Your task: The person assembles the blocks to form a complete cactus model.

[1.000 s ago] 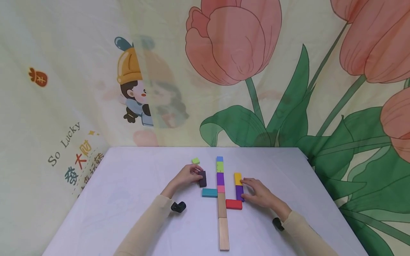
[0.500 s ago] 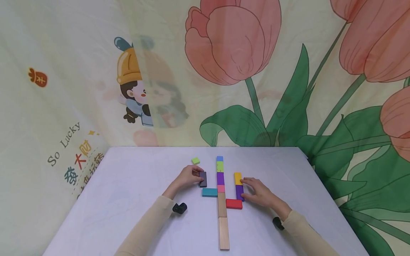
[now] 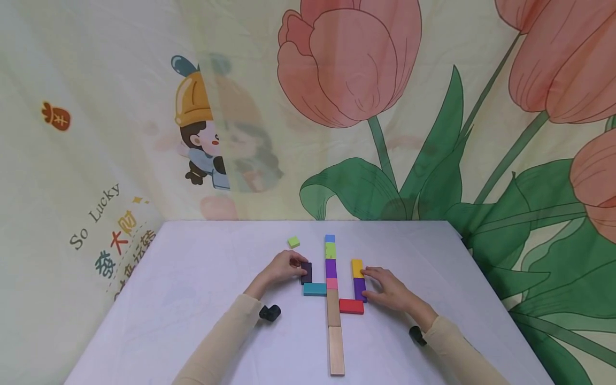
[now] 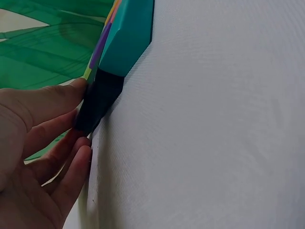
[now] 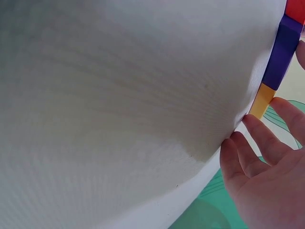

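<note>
Thumb and fingers of my left hand pinch a black block. In the left wrist view that black block stands end-on at the teal block. The teal block juts left from a central line of blocks. My right hand lies beside a yellow block and a dark purple block, fingers extended. Seen from the right wrist, its index fingertip touches the yellow block, and the thumb is at the purple block.
The central line holds two wooden blocks, then pink, purple, green and blue blocks. A red block juts right. One loose green block lies back left on the white table.
My left hand has brought the black block slightly toward me and right, up to the teal block. The right hand and its two blocks stay in place.
</note>
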Available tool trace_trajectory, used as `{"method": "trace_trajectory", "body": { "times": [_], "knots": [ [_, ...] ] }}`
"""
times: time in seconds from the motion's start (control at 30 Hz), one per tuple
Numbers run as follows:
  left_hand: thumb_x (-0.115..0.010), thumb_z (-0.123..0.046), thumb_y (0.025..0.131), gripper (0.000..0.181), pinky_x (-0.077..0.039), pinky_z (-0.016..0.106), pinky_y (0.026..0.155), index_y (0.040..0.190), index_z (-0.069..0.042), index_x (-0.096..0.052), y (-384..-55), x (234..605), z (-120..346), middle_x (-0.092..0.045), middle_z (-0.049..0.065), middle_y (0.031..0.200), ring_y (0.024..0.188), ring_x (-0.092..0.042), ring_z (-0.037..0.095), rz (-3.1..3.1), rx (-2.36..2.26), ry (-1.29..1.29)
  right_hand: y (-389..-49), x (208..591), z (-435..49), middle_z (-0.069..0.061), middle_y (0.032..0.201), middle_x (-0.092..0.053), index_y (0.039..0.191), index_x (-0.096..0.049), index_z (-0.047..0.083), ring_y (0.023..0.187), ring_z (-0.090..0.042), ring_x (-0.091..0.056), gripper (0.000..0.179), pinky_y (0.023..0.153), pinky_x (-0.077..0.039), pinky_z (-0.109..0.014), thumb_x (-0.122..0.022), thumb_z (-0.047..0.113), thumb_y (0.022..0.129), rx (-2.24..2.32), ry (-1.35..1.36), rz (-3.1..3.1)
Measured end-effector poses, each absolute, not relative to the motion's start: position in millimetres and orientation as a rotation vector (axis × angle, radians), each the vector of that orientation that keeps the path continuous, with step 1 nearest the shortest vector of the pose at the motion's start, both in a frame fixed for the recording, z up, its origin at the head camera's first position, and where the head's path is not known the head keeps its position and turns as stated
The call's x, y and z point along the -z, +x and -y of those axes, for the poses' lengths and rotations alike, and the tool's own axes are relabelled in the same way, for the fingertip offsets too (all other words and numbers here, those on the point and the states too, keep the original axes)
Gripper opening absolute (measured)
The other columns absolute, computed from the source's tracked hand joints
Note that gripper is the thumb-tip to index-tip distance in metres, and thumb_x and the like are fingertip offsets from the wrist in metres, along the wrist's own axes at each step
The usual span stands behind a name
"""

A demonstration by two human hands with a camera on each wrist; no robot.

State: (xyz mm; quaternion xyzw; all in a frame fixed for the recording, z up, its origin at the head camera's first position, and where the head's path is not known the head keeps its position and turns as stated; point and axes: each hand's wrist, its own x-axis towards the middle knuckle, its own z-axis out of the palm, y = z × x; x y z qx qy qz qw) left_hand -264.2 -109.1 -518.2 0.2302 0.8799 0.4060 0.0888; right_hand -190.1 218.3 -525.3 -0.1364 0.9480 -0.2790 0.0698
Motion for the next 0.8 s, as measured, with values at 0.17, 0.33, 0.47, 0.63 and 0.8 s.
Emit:
{"method": "trace_trajectory", "body": {
  "times": [0.17,0.33,0.47,0.63,0.8],
  "knots": [
    [-0.078,-0.009,0.082,0.03,-0.046,0.026,0.075,0.111,0.0,-0.073,-265,518,110,-0.066,0.003,0.09,0.081,-0.053,0.012,-2.589,-1.185,0.713,-191,526,-219,-0.018,0.145,-0.047,0.14,-0.054,0.01,0.135,-0.04,-0.04,0.064,0.104,-0.04,-0.06,-0.076,0.034,0.085,0.843,-0.417,-2.853],
    [-0.08,-0.015,0.082,0.041,-0.049,0.029,0.081,0.118,0.0,-0.069,-265,518,111,-0.068,0.007,0.102,0.089,-0.057,0.016,-2.557,-1.17,0.751,-192,527,-219,-0.018,0.145,-0.048,0.141,-0.054,0.01,0.135,-0.04,-0.041,0.064,0.104,-0.04,-0.06,-0.075,0.035,0.085,0.842,-0.43,-2.853],
    [-0.086,-0.031,0.074,0.074,-0.048,0.037,0.094,0.134,-0.001,-0.057,-262,517,111,-0.059,0.012,0.123,0.107,-0.053,0.022,-2.566,-1.004,0.879,-192,526,-219,-0.018,0.144,-0.048,0.14,-0.054,0.009,0.135,-0.04,-0.041,0.064,0.104,-0.04,-0.06,-0.076,0.034,0.085,0.841,-0.44,-2.86],
    [-0.09,-0.046,0.063,0.102,-0.045,0.039,0.1,0.144,-0.003,-0.045,-251,514,107,-0.044,0.011,0.131,0.116,-0.041,0.022,-2.656,-0.713,0.972,-192,526,-219,-0.018,0.144,-0.048,0.14,-0.054,0.009,0.135,-0.04,-0.041,0.064,0.103,-0.04,-0.06,-0.076,0.034,0.085,0.84,-0.437,-2.866],
    [-0.09,-0.046,0.065,0.098,-0.045,0.039,0.102,0.142,-0.004,-0.047,-248,513,105,-0.044,0.009,0.13,0.117,-0.04,0.021,-2.68,-0.669,0.962,-193,529,-219,-0.018,0.145,-0.048,0.14,-0.054,0.01,0.135,-0.04,-0.041,0.064,0.104,-0.04,-0.06,-0.076,0.035,0.085,0.85,-0.426,-2.859]
  ]
}}
